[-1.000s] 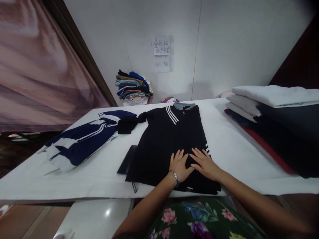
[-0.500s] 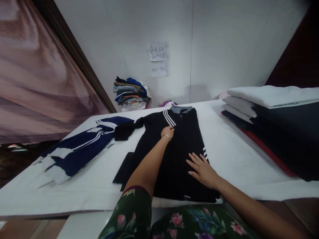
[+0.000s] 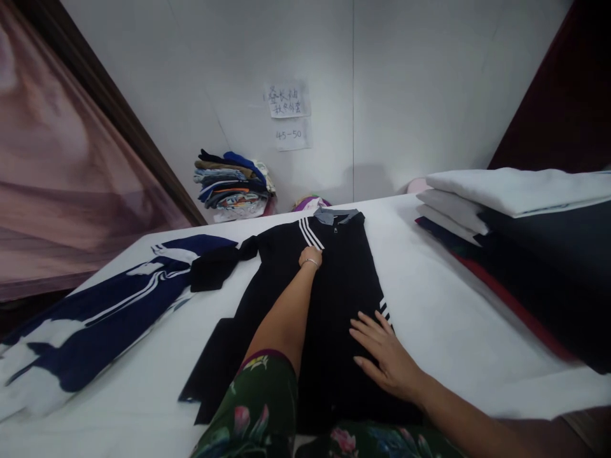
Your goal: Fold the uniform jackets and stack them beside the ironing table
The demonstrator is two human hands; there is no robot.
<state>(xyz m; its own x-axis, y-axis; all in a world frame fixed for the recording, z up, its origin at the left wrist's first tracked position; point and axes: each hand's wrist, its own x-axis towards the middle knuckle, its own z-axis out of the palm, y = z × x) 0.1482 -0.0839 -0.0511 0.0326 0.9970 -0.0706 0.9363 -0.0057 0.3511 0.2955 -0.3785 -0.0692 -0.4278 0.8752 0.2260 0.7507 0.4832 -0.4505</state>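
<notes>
A black zip jacket (image 3: 341,280) with a grey collar and white triple stripes lies front up on the white table. One of its sleeves reaches out to the left, and the other is folded in along the right side. My left hand (image 3: 311,256), with a bracelet at the wrist, is closed on the jacket's chest just below the shoulder stripes; its fingertips are mostly hidden. Lower down on the right, my right hand (image 3: 386,353) rests flat on the jacket with fingers spread, beside the striped sleeve.
A navy garment with white stripes (image 3: 138,299) lies at the left, touching the black sleeve. Folded clothes (image 3: 231,184) are stacked behind the table. A taller stack (image 3: 520,191) stands on the right. Handwritten papers (image 3: 289,102) hang on the wall.
The view has come closer and shifted, so the table's things sit lower and further left. Both hands stay on nearly the same spots of the jacket.
</notes>
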